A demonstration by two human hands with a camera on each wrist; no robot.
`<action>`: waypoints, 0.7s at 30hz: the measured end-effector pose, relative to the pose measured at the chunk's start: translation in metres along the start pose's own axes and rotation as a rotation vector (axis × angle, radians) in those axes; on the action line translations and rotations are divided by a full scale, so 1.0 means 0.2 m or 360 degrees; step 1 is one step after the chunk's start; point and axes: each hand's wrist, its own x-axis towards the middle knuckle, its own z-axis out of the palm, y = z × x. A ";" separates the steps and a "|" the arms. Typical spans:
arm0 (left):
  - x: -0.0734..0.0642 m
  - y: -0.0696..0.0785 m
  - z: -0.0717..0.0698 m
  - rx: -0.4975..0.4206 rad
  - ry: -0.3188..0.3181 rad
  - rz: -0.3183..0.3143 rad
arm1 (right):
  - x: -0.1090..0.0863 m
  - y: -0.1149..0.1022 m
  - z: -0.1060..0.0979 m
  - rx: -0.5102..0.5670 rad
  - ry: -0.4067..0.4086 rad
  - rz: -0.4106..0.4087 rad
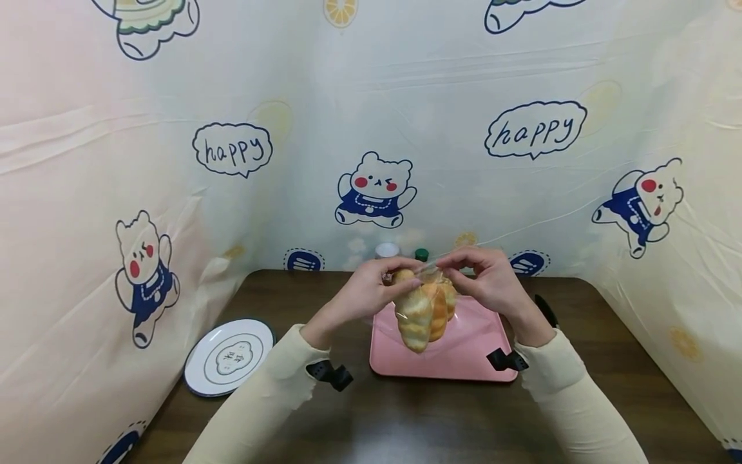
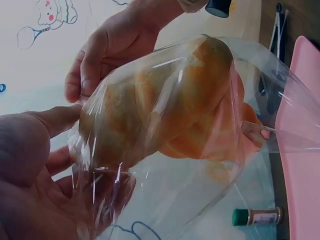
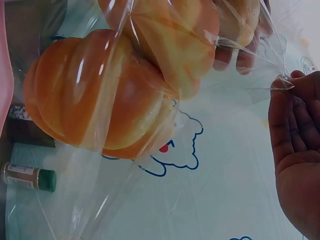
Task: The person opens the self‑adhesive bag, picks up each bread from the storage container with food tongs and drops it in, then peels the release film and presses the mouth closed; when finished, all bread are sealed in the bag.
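Observation:
A clear plastic bag [image 2: 185, 185] holds several golden bread rolls [image 1: 415, 320] and hangs above a pink tray [image 1: 406, 366] in the head view. My left hand [image 1: 371, 289] grips the bag around the end of one roll, its thumb on the near side and its fingers behind the film. Opposite it, my right hand [image 1: 489, 278] pinches a gathered bit of the bag's edge between thumb and forefinger, as the right wrist view shows. Through the film the rolls [image 3: 100, 95] lie pressed against each other.
To the left on the dark wooden table [image 1: 371, 425] lies a white plate [image 1: 211, 377] with a dark rim. Behind the tray stand a green-capped jar [image 1: 421, 254] and a white-lidded container [image 1: 387, 250]. A printed cloth [image 1: 440, 84] hangs around the table.

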 end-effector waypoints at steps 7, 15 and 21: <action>-0.03 -0.04 -0.03 -0.0023 0.0078 -0.0107 | 0.00 0.01 -0.02 0.0093 0.0112 -0.0025; -0.04 -0.09 -0.03 0.0023 0.0098 -0.0108 | -0.01 0.02 -0.06 0.0187 0.0177 -0.0125; -0.07 -0.14 -0.04 0.0088 0.0044 -0.0079 | -0.01 0.03 -0.08 0.0256 0.0237 -0.0135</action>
